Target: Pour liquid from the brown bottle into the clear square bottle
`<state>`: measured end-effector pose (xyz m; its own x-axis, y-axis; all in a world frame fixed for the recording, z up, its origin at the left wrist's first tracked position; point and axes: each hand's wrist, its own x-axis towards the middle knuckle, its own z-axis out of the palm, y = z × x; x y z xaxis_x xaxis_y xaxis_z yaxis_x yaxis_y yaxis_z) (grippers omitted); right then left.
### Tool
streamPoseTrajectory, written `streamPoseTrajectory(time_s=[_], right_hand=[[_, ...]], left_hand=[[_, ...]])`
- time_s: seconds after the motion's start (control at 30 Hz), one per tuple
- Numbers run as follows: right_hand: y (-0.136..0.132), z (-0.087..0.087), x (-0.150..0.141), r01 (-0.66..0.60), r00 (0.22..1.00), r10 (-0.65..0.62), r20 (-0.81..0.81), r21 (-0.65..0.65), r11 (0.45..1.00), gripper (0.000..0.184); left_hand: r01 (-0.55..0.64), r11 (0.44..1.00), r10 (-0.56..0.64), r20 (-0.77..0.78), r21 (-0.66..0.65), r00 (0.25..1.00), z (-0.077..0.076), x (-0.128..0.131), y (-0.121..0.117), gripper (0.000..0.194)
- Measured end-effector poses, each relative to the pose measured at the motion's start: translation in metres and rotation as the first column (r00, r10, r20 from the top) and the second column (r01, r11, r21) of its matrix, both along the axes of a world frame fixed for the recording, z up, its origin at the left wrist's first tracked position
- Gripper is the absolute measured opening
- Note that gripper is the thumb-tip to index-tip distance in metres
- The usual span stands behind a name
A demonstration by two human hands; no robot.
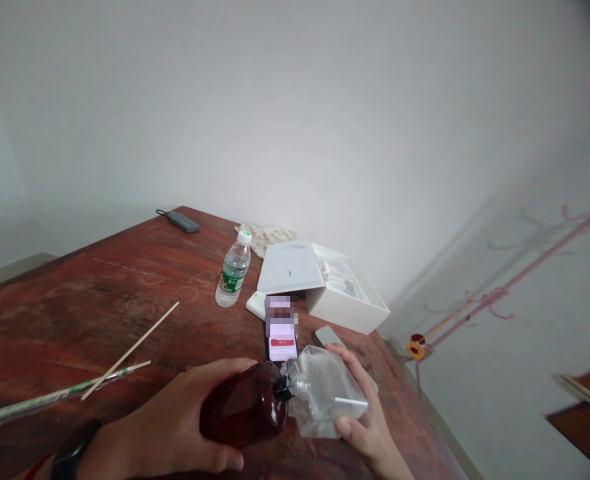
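My left hand (pixel 175 413) is wrapped round a dark reddish-brown bottle (pixel 245 410), tipped on its side with its black neck (pixel 283 388) toward the right. In my right hand (pixel 369 423) is a clear, square-sided bottle (pixel 325 393), also tilted, its mouth facing left. The two mouths meet or nearly meet; I cannot tell whether they touch. Behind them a phone (pixel 281 333) with a lit screen leans or lies on the wooden table, its lower end partly hidden by the bottles.
A water bottle (pixel 233 270) stands left of an open white box (pixel 349 310). A grey device (pixel 182 222) lies at the back, with a patterned cloth (pixel 265 237) behind the box. Wooden sticks (pixel 135 347) lie at left, one in clear wrapping. A pink coat rack (pixel 539 267) is at right.
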<state>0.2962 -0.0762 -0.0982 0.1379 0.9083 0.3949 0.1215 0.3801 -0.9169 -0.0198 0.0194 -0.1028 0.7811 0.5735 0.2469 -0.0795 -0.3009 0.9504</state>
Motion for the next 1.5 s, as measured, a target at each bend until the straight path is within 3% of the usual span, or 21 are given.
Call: streamPoseTrajectory(time_s=[0.57,0.8,1.0,1.17,1.5], right_hand=[[0.0,0.0,0.002,-0.021,1.0,0.021,-0.006,-0.004,1.0,0.094],[0.001,-0.001,0.003,0.032,0.996,-0.034,0.083,0.021,0.999,0.094],[-0.002,0.002,-0.001,0.013,0.999,-0.012,0.03,-0.033,0.999,0.098],[-0.002,0.006,-0.005,0.014,0.999,-0.014,0.033,-0.02,1.0,0.096],[-0.003,0.01,-0.009,-0.038,0.999,0.038,-0.029,-0.009,0.999,0.089]], left_hand=[[0.004,0.998,-0.004,0.01,-0.06,1.0,-0.001,0.0,-0.001,0.096],[0.025,0.994,-0.021,0.041,-0.104,0.999,-0.001,-0.001,-0.003,0.095],[0.036,0.999,-0.036,0.004,-0.006,0.999,0.005,0.0,0.002,0.094],[-0.028,0.999,0.027,-0.044,-0.018,0.999,-0.001,-0.003,0.0,0.1],[-0.016,1.0,0.016,-0.034,0.012,0.999,0.004,-0.001,0.004,0.097]])
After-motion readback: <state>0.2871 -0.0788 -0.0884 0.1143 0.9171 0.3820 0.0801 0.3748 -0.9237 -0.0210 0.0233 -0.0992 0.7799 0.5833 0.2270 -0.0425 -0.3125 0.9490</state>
